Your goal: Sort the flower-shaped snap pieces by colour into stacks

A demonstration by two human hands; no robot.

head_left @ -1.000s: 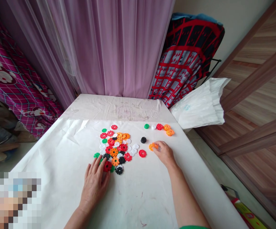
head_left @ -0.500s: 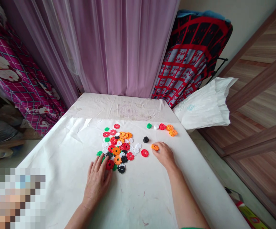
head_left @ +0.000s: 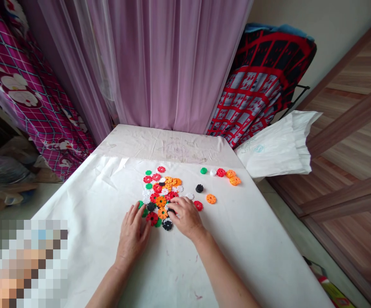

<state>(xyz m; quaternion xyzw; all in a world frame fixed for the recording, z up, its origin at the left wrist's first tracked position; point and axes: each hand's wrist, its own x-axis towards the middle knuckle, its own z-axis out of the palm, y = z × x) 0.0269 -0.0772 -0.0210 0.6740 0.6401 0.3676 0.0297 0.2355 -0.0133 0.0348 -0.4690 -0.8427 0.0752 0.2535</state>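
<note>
Flower discs (head_left: 161,198) lie mostly mixed on white cloth (head_left: 89,209), by the loosely spread left hand (head_left: 132,231) and the right hand (head_left: 187,218), whose grip cannot be told, with just a few set apart.

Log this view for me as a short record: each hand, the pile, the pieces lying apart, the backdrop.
left hand: at the pile's near left edge
right hand: at the pile's right side; grip unclear
pile: notched discs; red, orange, green, white, black
apart, right of pile: black piece, lone orange disc
far right row: green piece, white piece, red piece, orange pieces
backdrop: purple curtain
</note>
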